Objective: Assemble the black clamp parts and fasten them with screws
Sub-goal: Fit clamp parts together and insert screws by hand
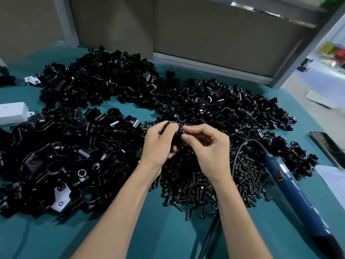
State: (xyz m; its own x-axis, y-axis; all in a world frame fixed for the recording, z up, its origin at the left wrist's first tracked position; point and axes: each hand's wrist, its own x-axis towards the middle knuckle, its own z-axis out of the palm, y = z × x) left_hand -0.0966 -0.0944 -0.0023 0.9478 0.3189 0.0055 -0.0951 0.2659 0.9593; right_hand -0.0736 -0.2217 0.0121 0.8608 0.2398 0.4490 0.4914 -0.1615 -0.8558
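Observation:
My left hand (158, 144) grips a small black clamp part (177, 136) above the middle of the table. My right hand (207, 146) meets it from the right, thumb and forefinger pinching something small at the part's top edge; whether that is a screw is hidden by the fingers. Under both hands lies a heap of dark screws (201, 186). Black clamp pieces lie in big piles at the left (61, 161), at the back (97, 79) and at the right (224, 105).
A blue electric screwdriver (291, 186) with a black cord (240, 148) lies to the right of the screws on the teal table (164, 238). A white box (13, 113) sits at the left edge. A dark flat tray (328, 148) and a paper sheet (334, 178) lie at far right.

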